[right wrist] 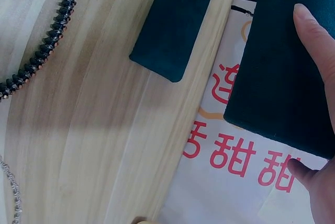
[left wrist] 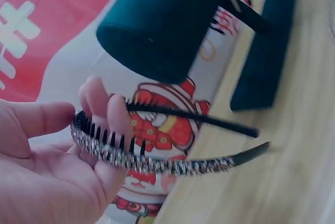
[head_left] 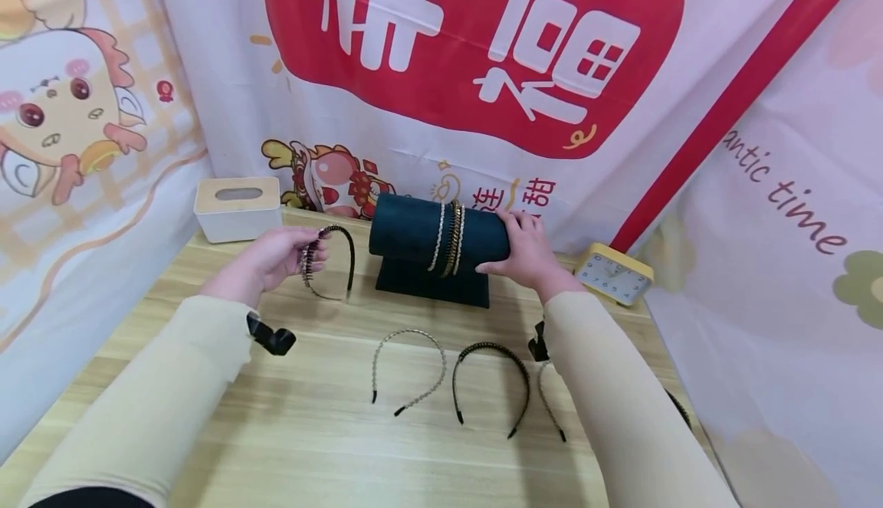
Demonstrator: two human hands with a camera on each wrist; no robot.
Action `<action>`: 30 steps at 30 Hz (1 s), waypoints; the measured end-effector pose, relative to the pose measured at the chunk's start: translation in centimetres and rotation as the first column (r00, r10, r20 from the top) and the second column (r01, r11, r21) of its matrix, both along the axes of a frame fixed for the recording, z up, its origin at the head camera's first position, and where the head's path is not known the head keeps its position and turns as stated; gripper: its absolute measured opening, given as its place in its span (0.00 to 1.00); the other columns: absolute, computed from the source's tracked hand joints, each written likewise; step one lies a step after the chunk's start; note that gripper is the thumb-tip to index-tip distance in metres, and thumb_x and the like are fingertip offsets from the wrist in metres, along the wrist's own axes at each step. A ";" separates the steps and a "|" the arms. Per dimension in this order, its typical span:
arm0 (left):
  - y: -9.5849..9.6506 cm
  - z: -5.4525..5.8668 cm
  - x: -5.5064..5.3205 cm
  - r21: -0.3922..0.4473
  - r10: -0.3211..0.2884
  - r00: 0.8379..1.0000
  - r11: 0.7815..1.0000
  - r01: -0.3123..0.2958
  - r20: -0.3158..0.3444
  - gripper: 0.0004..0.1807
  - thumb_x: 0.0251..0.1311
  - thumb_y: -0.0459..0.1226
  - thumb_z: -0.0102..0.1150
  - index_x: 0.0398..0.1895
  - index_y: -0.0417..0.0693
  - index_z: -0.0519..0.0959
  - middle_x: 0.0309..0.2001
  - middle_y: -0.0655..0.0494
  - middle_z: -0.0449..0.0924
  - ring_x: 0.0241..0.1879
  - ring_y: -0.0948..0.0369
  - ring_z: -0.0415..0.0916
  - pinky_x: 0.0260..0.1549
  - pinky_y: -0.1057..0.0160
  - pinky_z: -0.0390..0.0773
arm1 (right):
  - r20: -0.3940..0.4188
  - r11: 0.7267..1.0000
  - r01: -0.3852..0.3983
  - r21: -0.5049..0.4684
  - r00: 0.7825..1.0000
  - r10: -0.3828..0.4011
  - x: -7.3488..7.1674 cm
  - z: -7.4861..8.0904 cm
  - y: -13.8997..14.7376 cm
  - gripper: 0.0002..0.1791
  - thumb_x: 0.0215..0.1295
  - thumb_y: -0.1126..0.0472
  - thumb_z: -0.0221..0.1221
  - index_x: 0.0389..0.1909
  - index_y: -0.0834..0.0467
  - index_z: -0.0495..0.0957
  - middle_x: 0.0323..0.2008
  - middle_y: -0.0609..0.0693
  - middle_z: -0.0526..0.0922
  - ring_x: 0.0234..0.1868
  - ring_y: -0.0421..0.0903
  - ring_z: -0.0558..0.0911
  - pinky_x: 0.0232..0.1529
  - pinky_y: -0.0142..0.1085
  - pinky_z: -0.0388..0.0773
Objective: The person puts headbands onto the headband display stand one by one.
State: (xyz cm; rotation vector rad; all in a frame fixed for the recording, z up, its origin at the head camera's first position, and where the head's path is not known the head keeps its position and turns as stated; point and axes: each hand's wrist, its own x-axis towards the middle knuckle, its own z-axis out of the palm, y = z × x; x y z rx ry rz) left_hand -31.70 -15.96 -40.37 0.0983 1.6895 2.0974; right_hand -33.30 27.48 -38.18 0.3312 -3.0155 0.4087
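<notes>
- The left hand (head_left: 284, 257) pinches a toothed headband (head_left: 352, 257) between thumb and fingers; the fingers cover part of its beaded side, and the left-wrist view is slightly blurred.
- That headband stands out from the grip with its two black tips on the side toward the stand; whether they touch the table (head_left: 317, 385) below is hard to tell.
- The right hand (head_left: 530, 254) clasps the near end of the dark teal display stand (head_left: 407, 228) — thumb on the front, fingers over the top, some of them out of sight behind the roll.
- Between the two hands, several headbands (head_left: 453, 241) circle the roll, packed so close that the middle ones are hard to count.
- On the table below the hands lie a silver headband (head_left: 410, 331) and, to its right, a black headband (head_left: 491, 345), both fully in view.
- Below the right hand, the right sleeve (head_left: 621, 385) hides much of a thin headband (head_left: 547, 401); beyond the sleeve only a short arc of a dark headband (head_left: 679, 408) shows.
- Behind the left hand stands a tissue box (head_left: 237, 223); to the right of the right hand, a yellow clock (head_left: 614, 273) — its hands too small to read.
- Beyond both grips, the red panel (head_left: 462, 33) is cut off at the top.
</notes>
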 end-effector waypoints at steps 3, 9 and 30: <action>0.5 0.6 -0.5 0.073 -0.010 1.000 0.997 0.010 -0.001 0.23 0.77 0.34 0.40 0.71 0.33 0.57 0.41 0.51 0.84 0.45 0.57 0.83 0.52 0.56 0.77 | 0.002 1.000 0.003 -0.013 1.000 -0.003 0.0 0.0 0.0 0.62 0.43 0.34 0.74 0.77 0.43 0.50 0.72 0.55 0.54 0.70 0.58 0.51 0.61 0.59 0.67; 1.9 1.7 -1.1 0.171 -0.022 0.999 0.985 0.028 -0.033 0.34 0.77 0.32 0.42 0.79 0.40 0.41 0.51 0.48 0.82 0.52 0.55 0.81 0.55 0.55 0.75 | -0.014 1.000 -0.009 -0.005 1.000 0.009 0.0 0.0 0.0 0.62 0.43 0.33 0.73 0.77 0.44 0.51 0.71 0.56 0.54 0.69 0.59 0.52 0.63 0.57 0.65; 4.9 4.2 -2.4 0.210 0.007 0.996 0.978 0.012 -0.087 0.34 0.75 0.32 0.46 0.79 0.46 0.48 0.46 0.50 0.82 0.41 0.57 0.84 0.49 0.56 0.79 | -0.029 1.000 -0.018 -0.006 0.999 0.018 -0.1 0.0 0.1 0.62 0.43 0.33 0.73 0.77 0.44 0.51 0.71 0.56 0.55 0.69 0.58 0.52 0.62 0.56 0.66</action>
